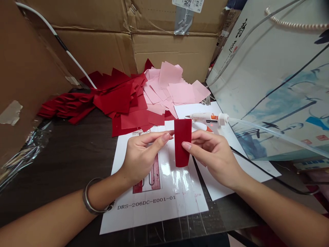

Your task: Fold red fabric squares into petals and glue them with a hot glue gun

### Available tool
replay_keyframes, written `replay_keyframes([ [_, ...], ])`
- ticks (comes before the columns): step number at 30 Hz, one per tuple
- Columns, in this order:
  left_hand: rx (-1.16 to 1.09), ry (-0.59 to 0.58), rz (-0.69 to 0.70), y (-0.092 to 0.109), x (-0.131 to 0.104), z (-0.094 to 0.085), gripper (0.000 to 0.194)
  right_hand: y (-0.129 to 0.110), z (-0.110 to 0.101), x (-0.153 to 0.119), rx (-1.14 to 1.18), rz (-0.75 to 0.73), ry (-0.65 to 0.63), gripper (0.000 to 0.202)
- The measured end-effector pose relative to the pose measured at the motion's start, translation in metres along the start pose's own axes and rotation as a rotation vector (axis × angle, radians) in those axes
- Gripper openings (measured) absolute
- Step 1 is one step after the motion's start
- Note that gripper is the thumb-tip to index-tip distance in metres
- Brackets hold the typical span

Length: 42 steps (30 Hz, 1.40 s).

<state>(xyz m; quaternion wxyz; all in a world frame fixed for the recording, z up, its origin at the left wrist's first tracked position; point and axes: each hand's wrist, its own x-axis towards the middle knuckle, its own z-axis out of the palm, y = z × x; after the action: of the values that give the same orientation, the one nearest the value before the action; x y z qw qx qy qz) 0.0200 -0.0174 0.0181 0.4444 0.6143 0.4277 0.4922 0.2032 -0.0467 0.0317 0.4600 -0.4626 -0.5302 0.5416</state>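
My right hand (212,152) pinches a red strip of cloth or paper (182,156), thumb in front and fingers behind. The strip stands nearly upright above a white printed sheet (185,202), its lower end slightly curved. Just left of the strip, my left hand (146,151) has thumb and index finger pinched together; whatever lies between them is too small or hidden to make out. Under the hands, the sheet carries a red-and-pink picture with paperclip-like outlines and the print DRS-206DC-E001-01. A white glue gun (205,118) with an orange part lies behind my right hand.
Red pieces (113,97) and pink pieces (164,89) are heaped at the back against cardboard boxes (174,51). Folded red pieces (66,106) lie at left. A painted white bag (277,89) stands at right. A black cable (257,164) crosses the dark table (77,151).
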Motion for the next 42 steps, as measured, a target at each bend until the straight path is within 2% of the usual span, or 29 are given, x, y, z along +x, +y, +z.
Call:
replay_keyframes([
  [7, 0.064, -0.018, 0.011, -0.0023, 0.0010, -0.0017, 0.019, 0.0010, 0.0021, 0.0011, 0.042, 0.055, -0.033, 0.015],
  [13, 0.030, -0.007, -0.014, -0.0017, -0.0006, -0.0013, 0.012, 0.0014, 0.0031, 0.0021, 0.090, 0.066, -0.059, 0.012],
  [19, 0.005, 0.020, -0.032, -0.0003, 0.0013, 0.0001, 0.006, 0.0017, 0.0027, 0.0039, 0.061, 0.089, -0.030, 0.015],
  [29, 0.020, -0.037, -0.046, -0.0023, 0.0002, -0.0037, 0.017, -0.0024, 0.0013, 0.0040, 0.049, 0.080, 0.003, 0.017],
  [42, 0.074, -0.022, -0.042, -0.0011, 0.0013, -0.0036, 0.015, 0.0057, 0.0016, 0.0065, 0.045, 0.065, -0.012, 0.017],
])
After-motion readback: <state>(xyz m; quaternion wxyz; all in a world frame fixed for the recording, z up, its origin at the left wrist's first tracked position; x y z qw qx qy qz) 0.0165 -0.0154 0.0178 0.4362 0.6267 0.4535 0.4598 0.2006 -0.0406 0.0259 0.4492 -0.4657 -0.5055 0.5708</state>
